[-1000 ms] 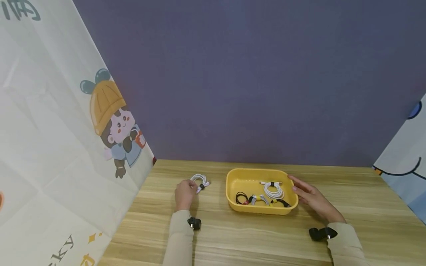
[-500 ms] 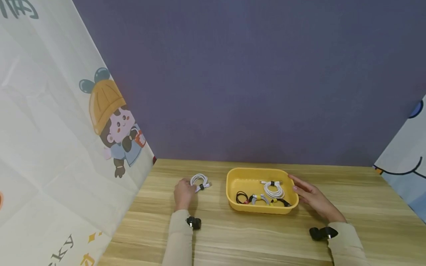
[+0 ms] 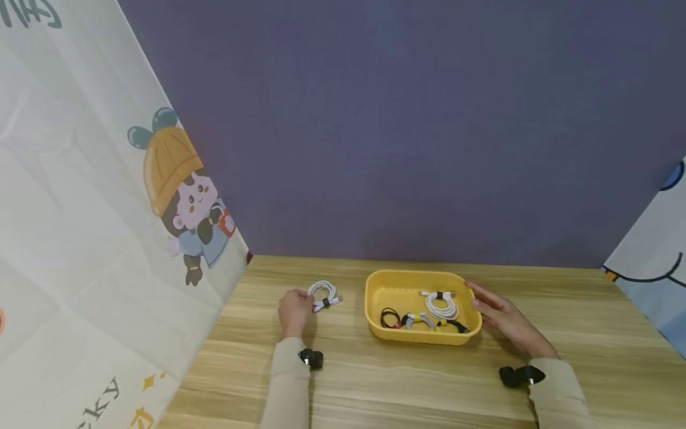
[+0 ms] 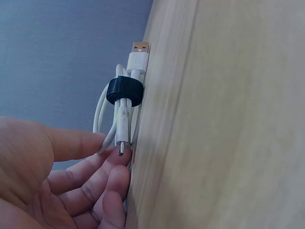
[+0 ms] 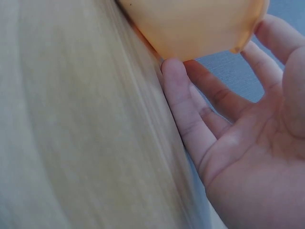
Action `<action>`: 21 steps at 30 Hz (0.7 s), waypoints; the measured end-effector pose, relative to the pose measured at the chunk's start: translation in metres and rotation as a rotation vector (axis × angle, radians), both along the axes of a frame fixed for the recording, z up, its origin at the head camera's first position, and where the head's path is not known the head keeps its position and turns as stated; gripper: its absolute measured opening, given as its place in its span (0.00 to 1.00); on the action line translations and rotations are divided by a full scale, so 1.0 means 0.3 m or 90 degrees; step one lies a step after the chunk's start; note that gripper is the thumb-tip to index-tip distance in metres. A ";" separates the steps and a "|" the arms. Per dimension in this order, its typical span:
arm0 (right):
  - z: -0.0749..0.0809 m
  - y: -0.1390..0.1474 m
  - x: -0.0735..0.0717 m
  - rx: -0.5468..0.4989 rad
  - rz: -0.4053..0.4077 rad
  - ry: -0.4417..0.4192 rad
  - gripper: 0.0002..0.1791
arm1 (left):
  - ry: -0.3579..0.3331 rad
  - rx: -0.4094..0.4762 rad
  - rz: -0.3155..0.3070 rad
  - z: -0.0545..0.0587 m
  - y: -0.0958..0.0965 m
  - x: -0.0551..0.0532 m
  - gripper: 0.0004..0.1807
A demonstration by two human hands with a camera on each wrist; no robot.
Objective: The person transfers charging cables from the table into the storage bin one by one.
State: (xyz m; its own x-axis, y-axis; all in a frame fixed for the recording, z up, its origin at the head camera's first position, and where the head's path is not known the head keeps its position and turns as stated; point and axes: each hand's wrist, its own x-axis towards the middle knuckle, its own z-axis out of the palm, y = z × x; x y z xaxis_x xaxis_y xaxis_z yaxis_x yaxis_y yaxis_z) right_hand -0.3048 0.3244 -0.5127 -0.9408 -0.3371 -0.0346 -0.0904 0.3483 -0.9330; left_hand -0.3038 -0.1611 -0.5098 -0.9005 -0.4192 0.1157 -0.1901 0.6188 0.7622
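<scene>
My left hand (image 3: 295, 313) pinches the left edge of a coiled white USB cable (image 3: 323, 292) low over the table. The left wrist view shows my thumb on one side of the loop and fingertips on the other. A black strap (image 4: 125, 91) binds that coil, with a USB plug (image 4: 138, 62) above the strap and a smaller plug (image 4: 122, 133) below it. My right hand (image 3: 509, 325) rests with extended fingers against the right end of a yellow plastic basket (image 3: 393, 297); its thumb (image 5: 281, 40) lies up at the rim.
Inside the basket lie a strapped white cable coil (image 3: 442, 308), a thin black cable loop (image 3: 389, 318), a grey cable with a yellow tie (image 3: 420, 322) and a black cable (image 3: 455, 326). The wood-look table (image 3: 348, 375) meets a dark partition (image 3: 407, 137) behind.
My left hand has drawn slightly left while the white coil has shifted a little right, so more of the loop shows. My right hand and the basket stay in place.
</scene>
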 end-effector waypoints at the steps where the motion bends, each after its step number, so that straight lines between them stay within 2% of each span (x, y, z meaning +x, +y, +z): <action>1: 0.001 0.000 0.000 0.000 0.000 -0.002 0.33 | 0.001 0.000 0.001 0.001 0.000 0.001 0.09; 13: 0.000 0.004 0.000 -0.005 0.005 0.002 0.33 | 0.003 0.021 0.022 0.017 0.002 0.004 0.08; 21: 0.001 0.002 0.003 0.003 -0.006 -0.009 0.34 | 0.049 0.040 0.004 0.029 0.002 0.008 0.06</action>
State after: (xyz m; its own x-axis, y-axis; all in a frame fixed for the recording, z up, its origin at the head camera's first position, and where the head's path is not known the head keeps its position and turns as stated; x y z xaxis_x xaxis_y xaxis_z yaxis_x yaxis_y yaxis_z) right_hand -0.3040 0.3249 -0.5125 -0.9434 -0.3277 -0.0502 -0.0732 0.3535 -0.9326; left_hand -0.3013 -0.1606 -0.5012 -0.8875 -0.4328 0.1579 -0.1324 0.5678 0.8125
